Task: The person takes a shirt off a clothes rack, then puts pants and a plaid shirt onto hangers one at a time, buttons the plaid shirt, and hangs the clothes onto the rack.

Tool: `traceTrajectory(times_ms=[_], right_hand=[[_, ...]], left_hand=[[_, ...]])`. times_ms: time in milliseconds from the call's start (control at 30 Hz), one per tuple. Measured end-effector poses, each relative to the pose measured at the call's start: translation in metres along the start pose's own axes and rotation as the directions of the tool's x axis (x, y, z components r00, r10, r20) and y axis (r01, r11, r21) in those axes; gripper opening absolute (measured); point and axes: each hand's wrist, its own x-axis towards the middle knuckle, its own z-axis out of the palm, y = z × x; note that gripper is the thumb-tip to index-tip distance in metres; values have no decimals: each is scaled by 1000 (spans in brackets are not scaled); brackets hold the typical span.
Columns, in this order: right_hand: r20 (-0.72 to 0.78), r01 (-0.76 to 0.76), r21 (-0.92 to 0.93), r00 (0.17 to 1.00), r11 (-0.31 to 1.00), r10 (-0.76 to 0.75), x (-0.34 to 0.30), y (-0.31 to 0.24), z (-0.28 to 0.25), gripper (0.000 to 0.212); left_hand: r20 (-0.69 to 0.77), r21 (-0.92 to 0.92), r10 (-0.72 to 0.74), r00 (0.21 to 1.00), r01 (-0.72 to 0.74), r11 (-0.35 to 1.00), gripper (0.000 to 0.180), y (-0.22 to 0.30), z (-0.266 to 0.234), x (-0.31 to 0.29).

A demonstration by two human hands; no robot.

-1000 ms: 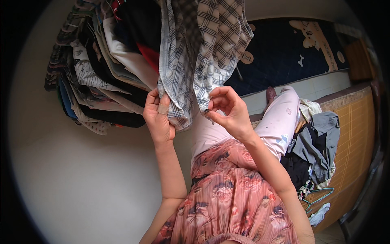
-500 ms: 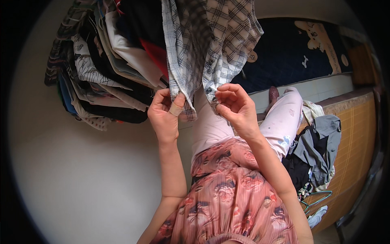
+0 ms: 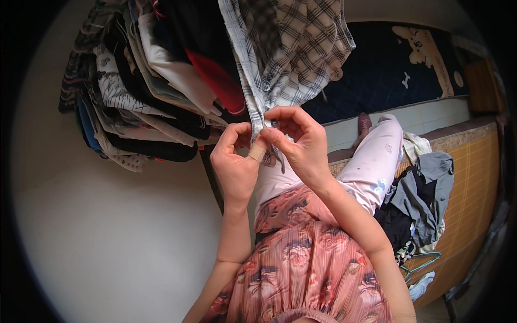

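A black-and-white plaid shirt (image 3: 307, 59) hangs in front of me, its top running out of the upper edge of view. Its two front edges meet low down, between my hands. My left hand (image 3: 236, 161), with a tan bandage around the thumb, pinches one front edge near the hem. My right hand (image 3: 301, 142) pinches the other edge, thumb and forefinger closed right beside the left thumb. Dark buttons run along the shirt's front; my fingers hide most of the spot where the edges come together.
At the left, many garments (image 3: 156, 91) hang packed closely together. A dark blue quilted mat (image 3: 371, 75) lies at the far right. On the woven bamboo mat (image 3: 474, 177) to my right are a heap of grey and black clothes (image 3: 420, 194) and a green hanger (image 3: 425, 264).
My hands have come together from apart, bringing the shirt's two front edges against each other. The left hand moved right and slightly down; the right hand moved left.
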Motion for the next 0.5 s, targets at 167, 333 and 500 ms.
traceTrajectory(times_ms=[167, 333, 500], right_hand=[[26, -126, -18, 992, 992, 127, 13, -5, 6, 20], [90, -160, 4, 983, 987, 159, 21, -2, 3, 19], [152, -218, 157, 969, 963, 194, 20, 0, 0, 20]], left_hand=[[49, -53, 45, 998, -43, 998, 16, -7, -5, 2], [104, -365, -11, 994, 49, 930, 17, -13, -15, 0], [219, -639, -112, 969, 229, 735, 19, -23, -27, 3]])
